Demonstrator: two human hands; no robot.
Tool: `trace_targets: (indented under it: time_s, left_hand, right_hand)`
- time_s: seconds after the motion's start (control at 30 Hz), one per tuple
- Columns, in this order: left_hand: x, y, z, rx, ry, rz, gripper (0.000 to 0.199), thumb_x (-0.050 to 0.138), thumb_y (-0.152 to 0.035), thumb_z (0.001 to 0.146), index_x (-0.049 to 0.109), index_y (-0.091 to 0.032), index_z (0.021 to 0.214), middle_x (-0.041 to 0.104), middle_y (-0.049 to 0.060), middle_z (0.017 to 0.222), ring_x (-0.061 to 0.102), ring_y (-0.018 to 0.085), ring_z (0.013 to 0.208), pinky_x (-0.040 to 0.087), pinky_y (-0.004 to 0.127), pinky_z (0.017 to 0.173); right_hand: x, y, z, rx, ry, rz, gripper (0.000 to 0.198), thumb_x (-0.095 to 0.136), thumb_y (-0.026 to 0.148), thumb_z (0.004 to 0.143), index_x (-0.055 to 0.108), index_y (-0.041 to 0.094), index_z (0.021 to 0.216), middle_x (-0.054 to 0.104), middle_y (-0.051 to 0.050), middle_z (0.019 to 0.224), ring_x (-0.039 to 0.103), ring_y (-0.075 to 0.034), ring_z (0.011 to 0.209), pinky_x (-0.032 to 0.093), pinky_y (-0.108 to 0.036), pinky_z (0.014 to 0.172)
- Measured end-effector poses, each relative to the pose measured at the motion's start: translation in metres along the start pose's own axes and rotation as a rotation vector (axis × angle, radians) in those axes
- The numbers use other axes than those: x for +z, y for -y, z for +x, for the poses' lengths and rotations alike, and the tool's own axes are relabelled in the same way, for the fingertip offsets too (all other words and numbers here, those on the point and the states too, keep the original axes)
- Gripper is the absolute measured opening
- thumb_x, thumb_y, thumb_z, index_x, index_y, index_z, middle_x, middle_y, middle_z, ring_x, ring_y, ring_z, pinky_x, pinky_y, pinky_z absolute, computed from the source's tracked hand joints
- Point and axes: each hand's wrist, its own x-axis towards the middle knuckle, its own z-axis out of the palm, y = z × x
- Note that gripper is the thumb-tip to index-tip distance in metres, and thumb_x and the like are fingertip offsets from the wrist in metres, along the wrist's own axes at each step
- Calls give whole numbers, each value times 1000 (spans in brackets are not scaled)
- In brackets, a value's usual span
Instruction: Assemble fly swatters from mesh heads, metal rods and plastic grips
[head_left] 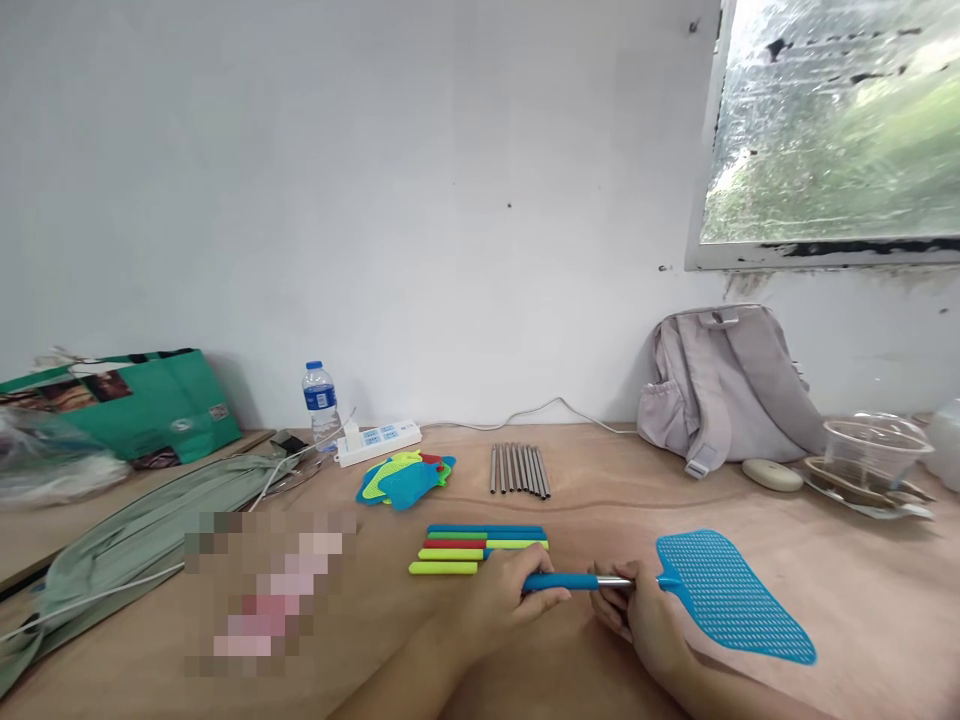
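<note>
Bare forearms (409, 665) come nearest us, and straight away we're at the danger spot: the flat blue plastic mesh head (735, 600) juts out beyond the right hand (651, 612) with no fingers on its panel, so a slack pinch there could let it twist or sag! Uneven pull between the hands might also skew the slim silver metal rod (613, 581) where it enters the blue tubular plastic handle (562, 581). And watch the left hand (506, 592), right beside the row of coloured plastic tubes (456, 544): one stray knuckle could set them rolling. Now the grips: left hand closed around the handle's left end, right hand bunched round the rod by the mesh head's neck, its exact contact partly hidden, all of it over the brown wooden tabletop (862, 560)
</note>
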Motion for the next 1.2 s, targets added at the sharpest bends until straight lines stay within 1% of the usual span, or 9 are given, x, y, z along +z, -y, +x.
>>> trace_targets:
  time_s: [0.27, 0.43, 0.57, 0.67, 0.73, 0.83, 0.97, 1.1, 1.2]
  left_hand:
    - [7, 6, 3, -25, -66, -64, 22, 44, -40, 82, 51, -20, 79, 55, -2, 72, 49, 12, 67, 34, 20, 60]
    - [12, 4, 2, -64, -98, -114, 25, 32, -40, 87, 46, -20, 89, 56, 0, 81, 50, 14, 75, 36, 23, 66]
    - [11, -9, -4, 1, -46, -163, 27, 23, -36, 90, 45, -21, 94, 57, 2, 92, 51, 14, 82, 37, 25, 72]
    - [9, -14, -6, 44, -6, -110, 26, 26, -36, 89, 45, -21, 100, 56, 3, 94, 52, 15, 83, 38, 26, 72]
    - [7, -9, -5, 79, -34, -39, 26, 32, -38, 87, 46, -21, 102, 56, 4, 95, 51, 17, 85, 38, 27, 73]
    - [2, 7, -2, 67, -186, 36, 25, 35, -36, 85, 47, -21, 101, 55, 5, 94, 51, 18, 86, 38, 29, 75]
    - [-11, 37, 4, -79, -503, 98, 20, 37, -33, 83, 47, -19, 94, 52, 3, 80, 52, 18, 76, 39, 29, 69]
    - [-24, 68, 8, -165, -713, 97, 11, 38, -27, 80, 44, -20, 87, 46, 1, 78, 50, 16, 71, 40, 27, 65]
    - [-30, 84, 10, -248, -834, 45, 9, 41, -22, 75, 44, -21, 83, 43, -2, 73, 46, 14, 64, 39, 26, 61]
  right_hand:
    - [-3, 7, 12, -85, 30, 21, 36, 33, 37, 76, 30, 22, 43, 30, 5, 34, 27, -8, 31, 22, -25, 35]
    - [8, 20, 8, -168, 146, 176, 25, 60, 36, 70, 41, 21, 65, 42, 8, 51, 37, -7, 38, 30, -22, 39]
    - [16, 19, 2, -223, 178, 158, 27, 63, 36, 71, 46, 22, 87, 54, 2, 75, 52, -11, 60, 43, -27, 59]
    - [13, 19, 5, -242, 220, 112, 28, 60, 41, 73, 47, 22, 89, 55, 1, 76, 53, -13, 64, 44, -29, 62]
    - [6, 21, 10, -257, 233, 77, 25, 58, 41, 75, 45, 22, 84, 54, 2, 73, 52, -12, 62, 43, -28, 61]
    - [-11, 27, 23, -303, 161, -1, 26, 57, 40, 75, 40, 23, 86, 54, 2, 72, 51, -13, 65, 42, -27, 60]
    - [-51, 30, 47, -385, 130, -222, 37, 54, 40, 76, 35, 22, 103, 52, 3, 69, 50, -13, 61, 41, -29, 60]
    - [-91, 28, 68, -413, 85, -344, 30, 47, 43, 79, 40, 20, 96, 52, 0, 77, 45, -10, 50, 37, -27, 48]
    - [-111, 28, 78, -423, 40, -413, 29, 47, 44, 77, 44, 19, 92, 54, -2, 79, 43, -8, 48, 36, -26, 45]
